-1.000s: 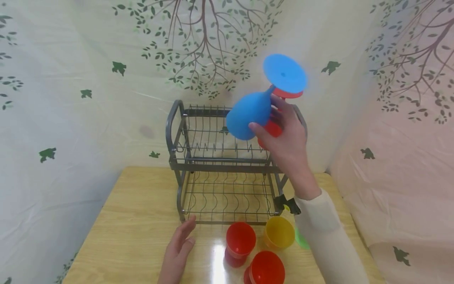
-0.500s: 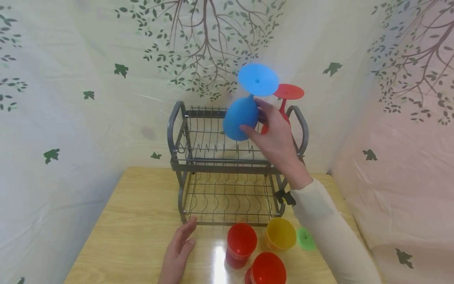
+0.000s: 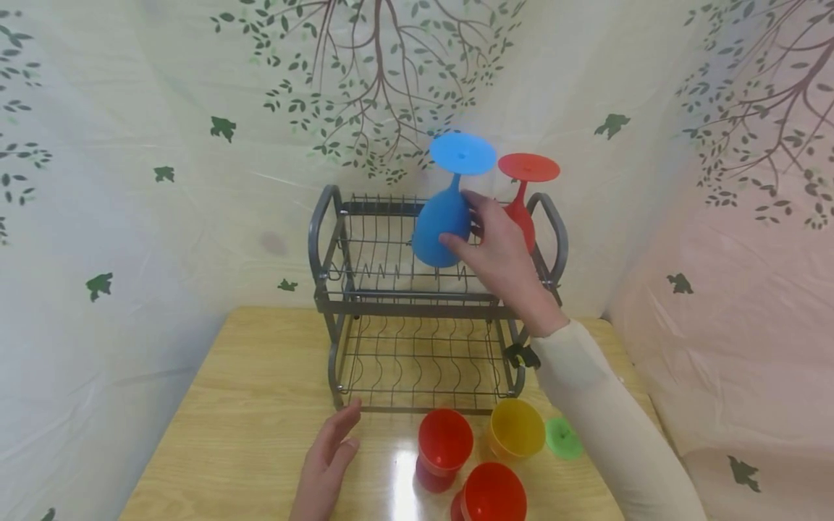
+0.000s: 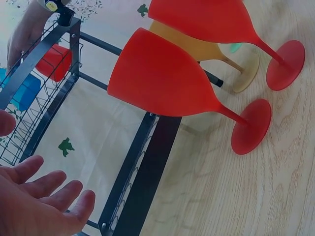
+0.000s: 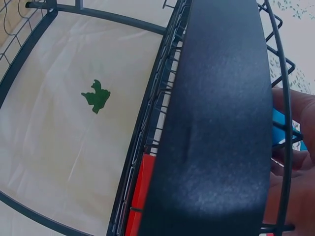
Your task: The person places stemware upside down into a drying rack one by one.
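My right hand grips a blue wine goblet by its bowl. The goblet is upside down, foot up, over the upper tier of the black dish rack. Just right of it a red goblet stands inverted in the same tier, partly behind my hand. In the right wrist view a rack bar hides most of the blue bowl. My left hand is held low in front of the rack with relaxed fingers and nothing in it; the left wrist view shows those fingers spread apart.
Two upright red goblets and a yellow goblet stand on the wooden table before the rack. A green foot shows beside my right sleeve. The rack's lower tier holds nothing. A patterned cloth hangs behind.
My right hand has carried the blue goblet left and lowered it into the upper tier, turning it more upright. The red goblet behind it is more exposed. My left hand stays put.
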Demonstrator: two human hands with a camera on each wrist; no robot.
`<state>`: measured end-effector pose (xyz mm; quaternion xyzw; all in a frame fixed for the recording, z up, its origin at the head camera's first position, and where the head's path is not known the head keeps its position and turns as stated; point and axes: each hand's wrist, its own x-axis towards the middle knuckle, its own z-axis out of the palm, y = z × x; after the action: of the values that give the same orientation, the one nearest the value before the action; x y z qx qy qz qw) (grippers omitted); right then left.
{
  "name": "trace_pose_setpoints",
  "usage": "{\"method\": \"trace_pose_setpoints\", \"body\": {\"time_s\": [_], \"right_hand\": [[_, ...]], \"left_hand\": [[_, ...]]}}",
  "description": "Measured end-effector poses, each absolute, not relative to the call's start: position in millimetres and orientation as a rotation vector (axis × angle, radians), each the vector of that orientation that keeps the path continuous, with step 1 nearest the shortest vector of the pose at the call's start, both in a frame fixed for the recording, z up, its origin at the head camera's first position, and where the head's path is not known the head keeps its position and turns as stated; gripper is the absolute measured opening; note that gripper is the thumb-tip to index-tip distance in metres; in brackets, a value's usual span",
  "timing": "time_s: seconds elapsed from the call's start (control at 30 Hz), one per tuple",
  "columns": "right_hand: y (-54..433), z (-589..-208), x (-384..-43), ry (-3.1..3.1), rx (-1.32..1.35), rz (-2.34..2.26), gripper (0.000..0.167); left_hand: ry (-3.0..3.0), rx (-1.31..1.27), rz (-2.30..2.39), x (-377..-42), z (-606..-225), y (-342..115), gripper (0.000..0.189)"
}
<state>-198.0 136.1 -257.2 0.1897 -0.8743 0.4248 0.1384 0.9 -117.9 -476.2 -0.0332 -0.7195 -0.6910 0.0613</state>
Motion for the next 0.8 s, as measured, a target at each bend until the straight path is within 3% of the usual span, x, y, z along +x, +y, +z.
{"method": "trace_pose_setpoints", "body": {"time_s": [0.8], "right_hand": [[135.1, -254.4, -205.5, -2.726, 0.472, 1.163, 0.078]], "left_hand": [[-2.175, -0.188, -2.094, 1.5, -477.5, -118.9, 0.042]]}}
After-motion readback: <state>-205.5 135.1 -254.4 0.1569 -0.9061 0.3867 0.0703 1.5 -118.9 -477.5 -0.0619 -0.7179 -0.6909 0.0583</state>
